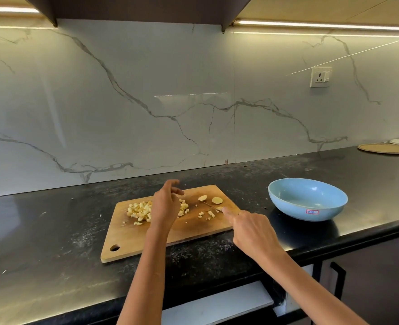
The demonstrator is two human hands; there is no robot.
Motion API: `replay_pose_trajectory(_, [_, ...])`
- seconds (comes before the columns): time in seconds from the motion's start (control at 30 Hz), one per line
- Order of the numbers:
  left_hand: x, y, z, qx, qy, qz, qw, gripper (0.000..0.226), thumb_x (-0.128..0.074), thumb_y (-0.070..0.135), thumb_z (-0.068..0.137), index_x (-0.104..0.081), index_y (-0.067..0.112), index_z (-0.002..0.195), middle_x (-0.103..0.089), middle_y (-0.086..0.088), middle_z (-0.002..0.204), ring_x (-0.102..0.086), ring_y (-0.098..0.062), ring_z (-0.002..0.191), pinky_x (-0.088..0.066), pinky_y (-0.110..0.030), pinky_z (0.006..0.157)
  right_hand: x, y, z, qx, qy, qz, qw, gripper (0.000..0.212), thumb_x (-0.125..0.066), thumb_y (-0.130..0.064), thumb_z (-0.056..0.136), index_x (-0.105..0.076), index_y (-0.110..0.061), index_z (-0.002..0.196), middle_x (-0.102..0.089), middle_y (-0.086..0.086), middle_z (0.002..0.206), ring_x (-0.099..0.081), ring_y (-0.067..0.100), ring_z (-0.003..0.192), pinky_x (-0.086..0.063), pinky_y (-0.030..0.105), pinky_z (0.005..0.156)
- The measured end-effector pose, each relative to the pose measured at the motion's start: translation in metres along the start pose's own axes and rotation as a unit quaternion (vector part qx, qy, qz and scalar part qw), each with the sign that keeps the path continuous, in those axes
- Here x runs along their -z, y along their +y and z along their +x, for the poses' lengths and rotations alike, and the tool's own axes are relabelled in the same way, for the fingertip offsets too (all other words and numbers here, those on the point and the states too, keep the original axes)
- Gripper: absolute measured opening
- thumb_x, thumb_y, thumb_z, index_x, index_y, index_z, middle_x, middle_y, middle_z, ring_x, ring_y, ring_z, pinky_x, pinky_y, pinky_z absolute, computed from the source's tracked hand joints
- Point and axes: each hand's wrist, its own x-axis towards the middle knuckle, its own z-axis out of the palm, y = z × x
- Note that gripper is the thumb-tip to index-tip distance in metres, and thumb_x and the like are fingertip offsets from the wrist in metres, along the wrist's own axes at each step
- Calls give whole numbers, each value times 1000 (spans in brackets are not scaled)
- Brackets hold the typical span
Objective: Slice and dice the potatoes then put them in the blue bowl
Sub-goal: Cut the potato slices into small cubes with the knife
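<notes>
Left hand (pixel 166 207): raised over the cutting board (pixel 147 240), back of hand to camera, fingers loosely curled & spread, holding nothing; forearm runs up from bottom edge.
Right hand (pixel 252 233): fingers wrapped round knife (pixel 209 205) handle, index finger stretched along the spine; blade points away-left, tip near 2 potato slices (pixel 210 199).
Diced potato (pixel 140 212): pile on board's left-centre, partly hidden by left hand; few cubes near blade.
Blue bowl (pixel 307 199): on black counter (pixel 53 231), right of board, apart from it; no potato visible inside.
</notes>
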Motion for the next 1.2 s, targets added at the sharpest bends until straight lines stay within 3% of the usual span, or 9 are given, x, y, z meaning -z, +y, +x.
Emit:
replay_pose_trajectory(0.17, [16,3,-2,123,-133,-123,976,28,-48,-11,83,-61,7,101,-68,-6,86,-62,-13,58,-49,-19,48,-6,1,10,-3,20,38,999,57,-40,-9,94,-29,-28,146,-65,1,100,-65,21,84,-37,28,60])
replay_pose_trajectory(0.27, [18,1,-5,168,-249,-120,946,22,-58,-11,79,-63,8,89,-68,-7,81,-63,-12,64,-55,-20,57,-11,5,21,-26,58,143,988,49,-37,-11,97,-38,-29,142,-70,-2,96,-64,13,73,-45,24,60])
replay_pose_trajectory(0.37, [7,-2,-6,80,-161,-40,983,19,-64,-4,78,-63,15,80,-66,0,77,-63,-12,72,-52,-19,64,-23,11,37,-86,125,286,946,40,-43,-14,98,-49,-24,136,-65,-4,74,-46,2,49,-30,12,46])
replay_pose_trajectory(0.43, [-4,6,-8,1,-102,-9,995,11,-65,7,83,-65,13,92,-66,2,86,-61,-8,79,-47,-10,64,-35,14,51,-140,167,354,909,36,-45,-15,97,-54,-19,132,-67,0,75,-48,3,55,-30,15,48])
replay_pose_trajectory(0.57, [-41,19,-14,-153,-240,112,952,30,-55,26,91,-57,19,120,-59,3,120,-53,-9,107,-43,-22,94,-39,14,86,-169,228,442,851,27,-45,-15,98,-65,-15,116,-60,-3,65,-50,6,56,-36,22,53])
replay_pose_trajectory(0.67, [-57,15,-9,-198,-283,154,926,29,-52,29,92,-58,19,118,-58,0,120,-52,-14,109,-42,-29,96,-37,7,111,-166,251,449,841,30,-45,-17,98,-62,-13,123,-54,-8,63,-46,0,53,-31,13,49])
replay_pose_trajectory(0.8, [-61,8,0,-207,-274,165,925,28,-49,27,93,-57,16,118,-57,-5,117,-51,-20,106,-42,-35,92,-55,-4,130,-178,244,462,834,33,-45,-20,99,-57,-11,128,-70,8,86,-53,9,67,-40,19,58])
replay_pose_trajectory(0.97, [-56,4,7,-129,-225,323,910,34,-33,37,98,-54,17,116,-54,-4,117,-47,-24,113,-31,-42,99,-73,4,128,-183,220,427,858,34,-42,-18,100,-56,-13,130,-65,8,77,-52,13,65,-34,20,51])
replay_pose_trajectory(1.2, [-28,-6,10,-47,-84,381,919,32,-37,9,94,-53,21,118,-52,1,123,-43,-21,118,-25,-42,104,-81,17,129,-219,230,432,844,35,-40,-21,100,-56,-10,130,-65,9,81,-54,14,73,-38,21,56])
